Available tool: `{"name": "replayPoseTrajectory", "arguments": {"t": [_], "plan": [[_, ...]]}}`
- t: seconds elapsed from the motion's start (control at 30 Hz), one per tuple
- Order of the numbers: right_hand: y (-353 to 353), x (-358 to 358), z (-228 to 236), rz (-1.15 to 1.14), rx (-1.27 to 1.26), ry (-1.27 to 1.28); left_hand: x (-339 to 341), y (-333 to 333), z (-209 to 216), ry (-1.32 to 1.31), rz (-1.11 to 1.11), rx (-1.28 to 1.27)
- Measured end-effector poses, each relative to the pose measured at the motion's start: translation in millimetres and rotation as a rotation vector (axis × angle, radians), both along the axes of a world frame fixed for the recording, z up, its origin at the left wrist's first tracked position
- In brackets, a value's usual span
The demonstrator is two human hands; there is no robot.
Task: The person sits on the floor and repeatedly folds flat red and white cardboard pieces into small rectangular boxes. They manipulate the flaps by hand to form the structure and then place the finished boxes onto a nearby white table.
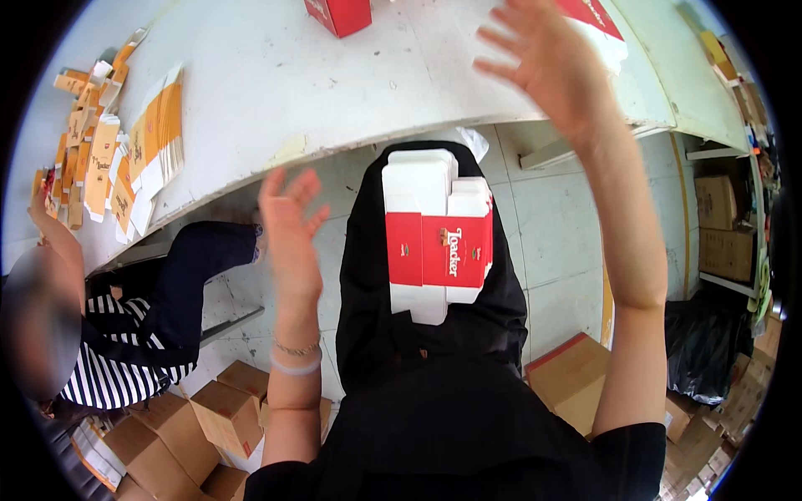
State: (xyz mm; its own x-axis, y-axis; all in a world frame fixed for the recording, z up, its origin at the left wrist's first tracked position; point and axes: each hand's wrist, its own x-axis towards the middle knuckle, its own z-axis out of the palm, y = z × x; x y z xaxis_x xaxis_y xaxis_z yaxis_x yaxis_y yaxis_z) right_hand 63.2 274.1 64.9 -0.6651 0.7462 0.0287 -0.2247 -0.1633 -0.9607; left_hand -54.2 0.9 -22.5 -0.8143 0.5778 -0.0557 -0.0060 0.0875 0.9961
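Note:
Across my black-clad lap lies a stack of flat, unfolded red-and-white cartons (404,242), with white flaps at both ends. My left hand (292,225) is raised to the left of the stack, fingers apart and holding nothing. Farther out, over the right part of the white table, my right hand (539,63) stretches with spread fingers, slightly smeared, and nothing shows in it. It is nearest to a red-and-white carton pile (597,18) at the table's far right, partly hidden by my arm. A folded red box (341,17) stands at the far edge of the picture.
Yellow-and-white cartons (159,125) lie in piles on the left of the white table (251,100). A co-worker in a striped top (125,359) sits at the left. Brown cardboard boxes (225,401) stand on the floor, and a black plastic bag (706,342) is at the right.

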Motion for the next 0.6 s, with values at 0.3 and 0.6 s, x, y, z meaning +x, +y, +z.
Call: {"name": "replayPoseTrajectory", "arguments": {"t": [0.3, 0.6], "plan": [[-128, 64, -70, 0.304, 1.323, -0.927, 84, -10, -20, 0.141, -0.441, -0.284], [-133, 61, -95, -0.014, 1.397, -0.843, 87, -11, -10, 0.411, -0.440, -0.361]]}}
